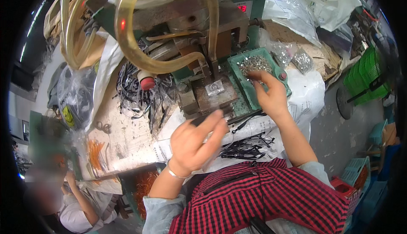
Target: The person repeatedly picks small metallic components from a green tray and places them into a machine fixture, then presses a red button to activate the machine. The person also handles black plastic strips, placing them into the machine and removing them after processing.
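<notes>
My right hand (271, 94) hangs over a green tray (250, 100) of small silvery metal pieces (255, 65). Its thumb and forefinger are apart, and I see nothing between them. In front of the press my left hand (197, 142) is closed, fingers pressed together and somewhat blurred; what they hold, if anything, is hidden. Beyond those fingers lies the metal die block (212, 96) of the press, with a shiny square plate (215, 88) on top. A thick, clear yellowish hose (167, 66) loops down to the die area.
Black cords with clear parts lie in a bundle (146, 89) left of the press and another pile (248, 147) near my lap. A red button (147, 83) stands left of the die. Plastic bags (302, 61) of metal pieces sit behind the tray. Another person (85, 204) works at lower left.
</notes>
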A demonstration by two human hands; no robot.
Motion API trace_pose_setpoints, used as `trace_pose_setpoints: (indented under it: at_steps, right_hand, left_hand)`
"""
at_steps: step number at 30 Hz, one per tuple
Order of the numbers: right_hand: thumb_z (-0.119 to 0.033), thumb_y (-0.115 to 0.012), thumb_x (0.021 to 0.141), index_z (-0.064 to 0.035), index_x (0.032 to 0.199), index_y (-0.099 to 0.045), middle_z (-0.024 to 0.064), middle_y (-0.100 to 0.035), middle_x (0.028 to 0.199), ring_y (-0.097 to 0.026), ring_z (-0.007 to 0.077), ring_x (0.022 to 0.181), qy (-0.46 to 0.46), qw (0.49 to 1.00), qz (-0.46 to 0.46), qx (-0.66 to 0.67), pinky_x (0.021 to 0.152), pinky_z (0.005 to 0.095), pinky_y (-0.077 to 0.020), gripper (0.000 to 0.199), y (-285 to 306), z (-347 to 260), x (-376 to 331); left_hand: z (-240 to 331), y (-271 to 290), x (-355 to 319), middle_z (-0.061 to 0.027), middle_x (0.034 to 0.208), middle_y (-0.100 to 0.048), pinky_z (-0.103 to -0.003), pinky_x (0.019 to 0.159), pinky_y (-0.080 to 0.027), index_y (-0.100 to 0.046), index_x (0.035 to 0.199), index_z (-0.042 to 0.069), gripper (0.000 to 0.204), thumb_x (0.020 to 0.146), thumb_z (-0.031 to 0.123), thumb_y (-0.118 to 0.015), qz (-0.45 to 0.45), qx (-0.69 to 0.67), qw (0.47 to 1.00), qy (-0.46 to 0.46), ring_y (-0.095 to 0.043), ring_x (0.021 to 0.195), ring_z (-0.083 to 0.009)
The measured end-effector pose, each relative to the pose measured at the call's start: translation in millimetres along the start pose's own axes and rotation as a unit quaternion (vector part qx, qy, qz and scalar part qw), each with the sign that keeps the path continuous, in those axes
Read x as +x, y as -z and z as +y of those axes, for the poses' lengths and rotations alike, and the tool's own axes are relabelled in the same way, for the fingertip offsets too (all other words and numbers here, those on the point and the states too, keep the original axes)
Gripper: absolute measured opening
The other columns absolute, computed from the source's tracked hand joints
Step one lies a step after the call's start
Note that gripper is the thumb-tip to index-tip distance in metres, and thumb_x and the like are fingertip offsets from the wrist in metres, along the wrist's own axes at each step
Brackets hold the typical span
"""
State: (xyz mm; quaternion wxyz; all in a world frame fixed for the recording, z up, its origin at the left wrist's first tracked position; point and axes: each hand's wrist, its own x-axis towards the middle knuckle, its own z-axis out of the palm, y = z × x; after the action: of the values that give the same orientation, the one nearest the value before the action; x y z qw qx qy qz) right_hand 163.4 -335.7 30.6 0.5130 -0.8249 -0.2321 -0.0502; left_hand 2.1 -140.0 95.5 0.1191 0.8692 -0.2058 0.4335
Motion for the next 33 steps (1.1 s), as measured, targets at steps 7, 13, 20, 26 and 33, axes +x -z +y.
trace_pose_setpoints:
  at_steps: [7, 13, 20, 26, 33]
  right_hand:
    - [-0.004, -0.06, 0.092, -0.0031, 0.11, -0.073, 0.0154, -0.075, 0.11, -0.072, 0.0323, 0.104, 0.025, 0.999, 0.021, -0.004, 0.091, 0.0383, -0.0546, 0.022, 16.4, 42.8, -10.4]
    - [-0.003, -0.065, 0.09, -0.0013, 0.103, -0.071, 0.0114, -0.074, 0.105, -0.071, 0.0259, 0.098, 0.012, 0.998, 0.042, -0.052, 0.09, 0.0329, -0.053, 0.014, 24.7, 69.4, -3.3]
    - [-0.011, -0.076, 0.081, -0.0086, 0.089, -0.07, 0.0118, -0.066, 0.093, -0.062, 0.0357, 0.096, 0.053, 0.963, 0.028, -0.261, 0.085, 0.0483, -0.0496, 0.01, 1.1, 51.8, -15.2]
    - [-0.008, -0.07, 0.088, -0.0049, 0.093, -0.068, 0.0134, -0.07, 0.087, -0.068, 0.0342, 0.086, 0.024, 0.961, 0.074, -0.266, 0.08, 0.0465, -0.0514, 0.006, 2.5, 52.1, -21.8]
    - [-0.006, -0.07, 0.092, -0.0031, 0.107, -0.074, 0.013, -0.076, 0.099, -0.072, 0.0239, 0.09, 0.027, 0.993, 0.07, -0.089, 0.085, 0.0332, -0.0534, 0.016, -9.5, 36.2, -1.3]
  left_hand:
    - [-12.6, -36.3, -0.3, -0.0105, 0.102, -0.076, -0.026, 0.049, -0.042, -0.075, 0.099, 0.008, 0.025, 0.076, 0.007, -0.084, 0.029, -0.001, 0.999, -0.033, -0.057, 0.055, -0.0132]
    - [-13.9, -41.5, -1.8, -0.0084, 0.102, -0.075, -0.025, 0.048, -0.041, -0.075, 0.098, 0.009, 0.024, 0.077, 0.01, -0.085, 0.05, 0.002, 0.998, -0.047, -0.055, 0.053, -0.011]
    - [-2.4, -24.2, -3.9, -0.0081, 0.108, -0.077, -0.026, 0.05, -0.042, -0.075, 0.101, 0.008, 0.027, 0.075, 0.01, -0.085, 0.005, -0.004, 1.0, 0.026, -0.054, 0.053, -0.0104]
    - [-11.0, 79.4, -48.1, -0.0116, 0.102, -0.075, -0.027, 0.06, -0.048, -0.071, 0.105, -0.001, 0.018, 0.087, -0.003, -0.073, 0.253, 0.108, 0.906, 0.322, -0.059, 0.066, -0.0144]
    - [-13.6, 86.4, -157.5, -0.0134, 0.089, -0.069, -0.039, 0.08, -0.054, -0.074, 0.091, 0.002, 0.03, 0.077, 0.024, -0.088, -0.259, 0.188, 0.748, 0.581, -0.068, 0.086, -0.0268]
